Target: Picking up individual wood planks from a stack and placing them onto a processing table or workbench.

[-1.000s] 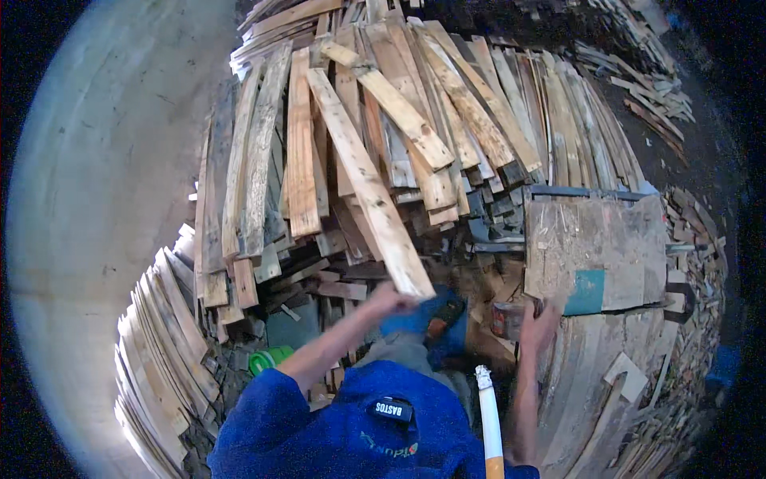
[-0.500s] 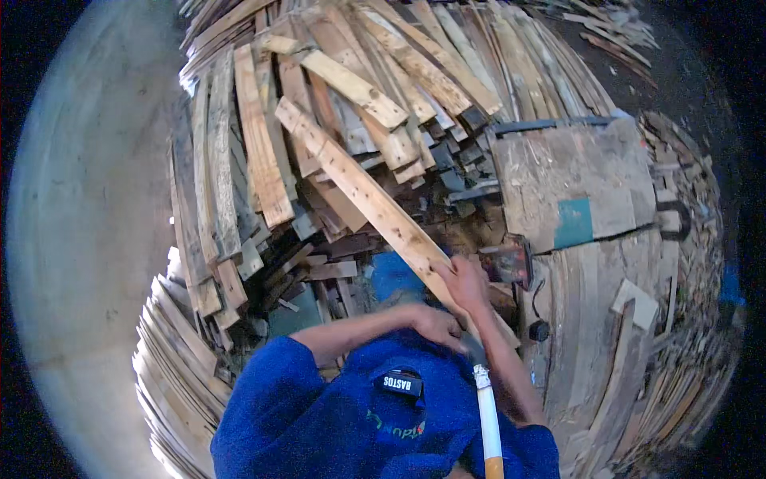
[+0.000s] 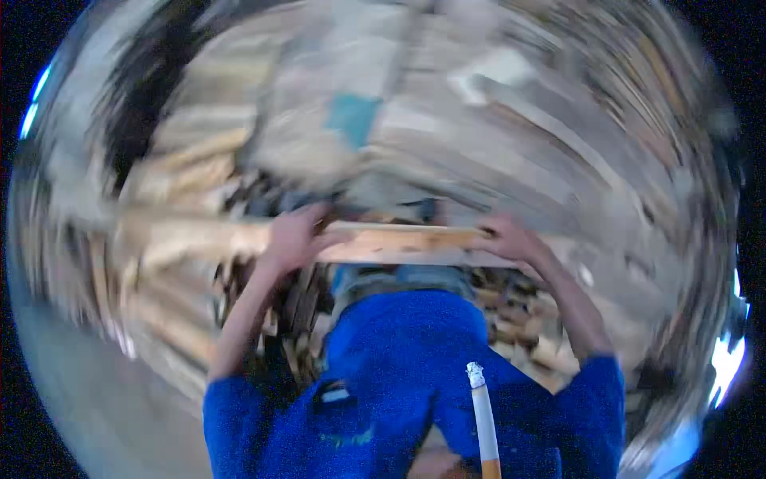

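Your left hand and your right hand both grip one long, pale-brown, rough-sawn wooden plank. The plank lies roughly level across the view, just in front of your body and above your knees.

Grip state:
- Left hand: fingers curled over the top edge of the plank, closed on it near its middle. The board runs on past this hand toward the left, where it blurs out.
- Right hand: fingers wrapped over the plank near its right-hand end, closed on it.

The hands sit well apart along the board. This spacing is consistent with carrying a long piece: two separated holds keep it level and stop it swinging at either end. Holding it close to the torso probably keeps the weight near you.

Surroundings:
- A heap of stacked wooden slats and offcuts lies below and around the plank. Strong motion blur hides the individual pieces.
- A grey-brown flat board with a teal patch lies beyond the plank, well apart from both hands.
- Your blue long-sleeved work jacket fills the lower centre.
- A white cigarette with an ashed tip projects upward from the lower edge, in front of the jacket and clear of the plank.
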Demonstrator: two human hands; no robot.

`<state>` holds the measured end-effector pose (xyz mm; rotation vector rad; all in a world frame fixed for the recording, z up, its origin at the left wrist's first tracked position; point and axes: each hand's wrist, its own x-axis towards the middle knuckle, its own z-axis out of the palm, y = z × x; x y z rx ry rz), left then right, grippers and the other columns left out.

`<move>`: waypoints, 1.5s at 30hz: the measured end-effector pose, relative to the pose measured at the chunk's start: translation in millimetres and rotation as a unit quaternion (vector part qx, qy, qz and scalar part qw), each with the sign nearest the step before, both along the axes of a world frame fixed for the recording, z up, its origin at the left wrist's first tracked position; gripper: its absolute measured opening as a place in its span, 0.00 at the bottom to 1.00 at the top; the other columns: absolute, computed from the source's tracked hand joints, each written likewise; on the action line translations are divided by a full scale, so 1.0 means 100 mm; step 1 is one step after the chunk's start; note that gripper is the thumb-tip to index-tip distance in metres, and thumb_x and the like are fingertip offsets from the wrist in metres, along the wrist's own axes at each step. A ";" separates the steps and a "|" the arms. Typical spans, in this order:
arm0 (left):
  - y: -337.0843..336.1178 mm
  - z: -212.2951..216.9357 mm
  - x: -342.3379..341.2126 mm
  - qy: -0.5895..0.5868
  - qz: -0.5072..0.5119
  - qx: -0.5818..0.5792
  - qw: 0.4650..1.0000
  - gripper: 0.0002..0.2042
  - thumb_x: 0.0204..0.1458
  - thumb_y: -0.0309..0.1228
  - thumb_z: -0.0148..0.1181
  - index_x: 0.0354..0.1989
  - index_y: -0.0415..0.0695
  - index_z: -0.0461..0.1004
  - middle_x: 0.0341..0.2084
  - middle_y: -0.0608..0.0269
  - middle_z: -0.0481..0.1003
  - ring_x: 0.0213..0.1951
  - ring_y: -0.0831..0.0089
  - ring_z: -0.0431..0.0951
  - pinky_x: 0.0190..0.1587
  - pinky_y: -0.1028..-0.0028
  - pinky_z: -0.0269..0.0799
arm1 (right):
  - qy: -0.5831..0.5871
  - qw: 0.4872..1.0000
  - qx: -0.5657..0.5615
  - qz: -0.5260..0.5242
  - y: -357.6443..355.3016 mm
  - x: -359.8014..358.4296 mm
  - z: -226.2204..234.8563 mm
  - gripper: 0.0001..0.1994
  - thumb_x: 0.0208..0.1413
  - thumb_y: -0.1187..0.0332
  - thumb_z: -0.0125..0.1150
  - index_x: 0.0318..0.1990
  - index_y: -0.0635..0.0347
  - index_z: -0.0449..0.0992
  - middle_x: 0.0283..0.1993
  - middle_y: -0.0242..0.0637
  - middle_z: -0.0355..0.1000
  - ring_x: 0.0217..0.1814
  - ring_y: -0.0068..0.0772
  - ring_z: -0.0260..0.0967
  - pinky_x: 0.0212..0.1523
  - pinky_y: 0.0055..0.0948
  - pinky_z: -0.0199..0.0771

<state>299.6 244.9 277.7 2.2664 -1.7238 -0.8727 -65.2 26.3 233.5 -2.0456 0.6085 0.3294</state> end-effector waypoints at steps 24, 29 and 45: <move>-3.71 -1.90 -2.53 -0.045 -0.169 0.111 0.978 0.35 0.51 0.69 0.54 0.38 0.43 0.79 0.33 0.43 0.81 0.41 0.45 0.81 0.44 0.52 0.74 | 0.122 0.904 -0.286 -0.295 -1.38 -2.42 -1.57 0.47 0.44 0.51 0.76 0.72 0.43 0.57 0.72 0.47 0.54 0.78 0.56 0.44 0.75 0.61 0.42; -3.79 -1.93 -2.65 -0.055 -0.176 0.122 0.975 0.36 0.51 0.70 0.54 0.37 0.42 0.79 0.33 0.44 0.81 0.42 0.44 0.81 0.45 0.53 0.74 | 0.118 0.897 -0.303 -0.301 -1.42 -2.55 -1.68 0.47 0.42 0.52 0.77 0.72 0.44 0.59 0.70 0.45 0.56 0.76 0.54 0.47 0.73 0.59 0.46; -3.67 -2.26 -2.47 -0.034 -0.180 0.066 0.981 0.34 0.53 0.66 0.56 0.40 0.40 0.77 0.31 0.49 0.81 0.37 0.46 0.81 0.44 0.52 0.74 | 0.157 0.893 -0.293 -0.303 -1.28 -2.34 -1.74 0.47 0.44 0.49 0.73 0.73 0.45 0.57 0.68 0.49 0.56 0.75 0.54 0.48 0.72 0.64 0.43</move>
